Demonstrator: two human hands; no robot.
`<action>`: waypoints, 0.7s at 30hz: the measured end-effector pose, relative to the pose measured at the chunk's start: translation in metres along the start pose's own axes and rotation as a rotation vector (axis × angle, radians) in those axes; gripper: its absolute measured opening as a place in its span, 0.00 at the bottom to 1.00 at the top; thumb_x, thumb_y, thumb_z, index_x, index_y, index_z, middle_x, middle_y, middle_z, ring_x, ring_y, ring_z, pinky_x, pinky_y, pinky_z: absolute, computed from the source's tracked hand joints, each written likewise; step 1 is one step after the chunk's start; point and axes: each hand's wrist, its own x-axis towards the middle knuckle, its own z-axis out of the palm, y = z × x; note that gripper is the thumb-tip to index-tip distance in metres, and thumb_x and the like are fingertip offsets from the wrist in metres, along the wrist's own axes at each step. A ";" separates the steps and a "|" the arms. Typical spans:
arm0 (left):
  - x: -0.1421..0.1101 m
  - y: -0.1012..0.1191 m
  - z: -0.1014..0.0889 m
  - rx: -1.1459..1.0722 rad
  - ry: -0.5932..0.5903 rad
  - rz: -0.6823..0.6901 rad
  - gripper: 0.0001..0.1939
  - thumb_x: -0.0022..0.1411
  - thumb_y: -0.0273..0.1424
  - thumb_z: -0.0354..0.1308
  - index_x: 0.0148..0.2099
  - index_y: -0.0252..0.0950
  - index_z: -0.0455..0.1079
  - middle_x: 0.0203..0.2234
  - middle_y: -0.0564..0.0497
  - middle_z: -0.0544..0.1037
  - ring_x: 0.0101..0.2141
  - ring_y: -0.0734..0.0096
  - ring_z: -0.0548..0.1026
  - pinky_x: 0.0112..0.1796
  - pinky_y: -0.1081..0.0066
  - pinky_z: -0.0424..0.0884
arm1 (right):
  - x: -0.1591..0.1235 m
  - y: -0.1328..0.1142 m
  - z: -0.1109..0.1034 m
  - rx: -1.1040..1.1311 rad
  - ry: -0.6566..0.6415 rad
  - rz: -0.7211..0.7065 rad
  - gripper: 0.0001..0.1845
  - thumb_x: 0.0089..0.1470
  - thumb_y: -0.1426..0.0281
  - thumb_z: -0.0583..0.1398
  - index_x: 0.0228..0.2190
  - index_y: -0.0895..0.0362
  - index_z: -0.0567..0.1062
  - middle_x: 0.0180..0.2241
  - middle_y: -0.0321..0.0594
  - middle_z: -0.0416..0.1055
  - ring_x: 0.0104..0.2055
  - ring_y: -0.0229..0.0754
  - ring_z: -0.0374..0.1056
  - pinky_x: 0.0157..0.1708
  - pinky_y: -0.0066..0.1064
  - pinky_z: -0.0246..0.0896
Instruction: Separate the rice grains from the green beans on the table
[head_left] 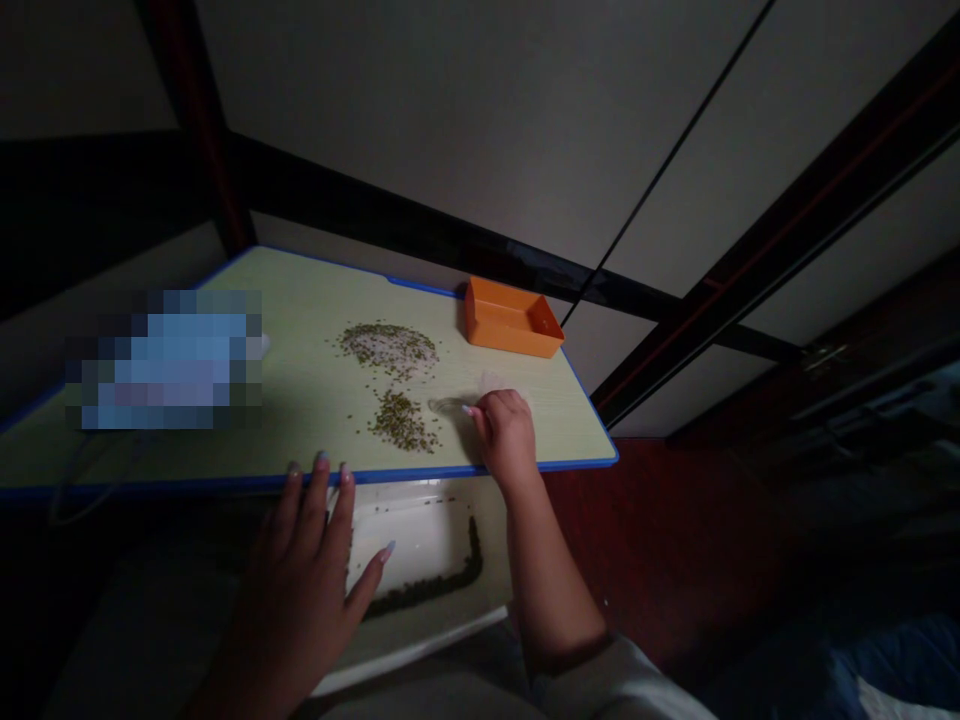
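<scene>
My right hand [508, 430] is closed in a pinch over the right part of the table [292, 400]. A thin, see-through piece with a rounded end [446, 405] juts leftward from its fingers; its exact kind is unclear. Just left of that lies a small pile of green beans or seeds [403, 422]. Behind it spreads a wider pile mixed with pale grains [386, 346]. My left hand [300, 560] is open, fingers spread, with its fingertips at the table's blue front edge. It holds nothing. Below the edge sits a white tub [420, 515] with dark green bits along its inner border.
An orange open box [514, 335] stands at the table's back right. A blurred-out light blue object [180, 365] is on the left, with a cable [71, 510] hanging near it. Pale cabinet panels [465, 130] rise behind the table. Reddish floor [622, 530] shows to the right.
</scene>
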 end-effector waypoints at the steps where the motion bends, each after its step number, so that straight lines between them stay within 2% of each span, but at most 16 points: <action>1: 0.000 0.000 0.000 -0.001 0.003 -0.005 0.42 0.63 0.44 0.48 0.72 0.31 0.37 0.69 0.28 0.48 0.69 0.35 0.43 0.59 0.39 0.57 | -0.001 0.000 0.000 0.008 -0.012 -0.005 0.11 0.64 0.67 0.57 0.30 0.55 0.74 0.33 0.42 0.74 0.40 0.44 0.65 0.41 0.33 0.54; 9: 0.001 0.001 -0.001 0.001 -0.003 -0.015 0.43 0.63 0.43 0.48 0.72 0.33 0.34 0.69 0.30 0.48 0.69 0.36 0.43 0.60 0.40 0.57 | -0.003 -0.007 -0.006 0.084 -0.104 -0.104 0.11 0.64 0.67 0.56 0.32 0.56 0.76 0.31 0.40 0.76 0.38 0.42 0.68 0.44 0.34 0.55; 17: 0.001 0.002 0.000 0.007 0.000 -0.015 0.42 0.64 0.43 0.47 0.72 0.31 0.37 0.69 0.29 0.49 0.69 0.36 0.43 0.59 0.39 0.57 | -0.008 -0.008 -0.010 0.170 -0.091 -0.197 0.15 0.66 0.66 0.54 0.29 0.55 0.75 0.30 0.38 0.76 0.37 0.40 0.68 0.52 0.36 0.53; 21: 0.001 0.002 -0.002 0.005 0.010 0.002 0.42 0.63 0.43 0.48 0.72 0.29 0.38 0.68 0.27 0.51 0.69 0.35 0.44 0.59 0.39 0.57 | -0.008 -0.005 -0.007 0.175 -0.063 -0.191 0.14 0.65 0.67 0.54 0.29 0.55 0.74 0.30 0.39 0.75 0.37 0.41 0.68 0.48 0.35 0.54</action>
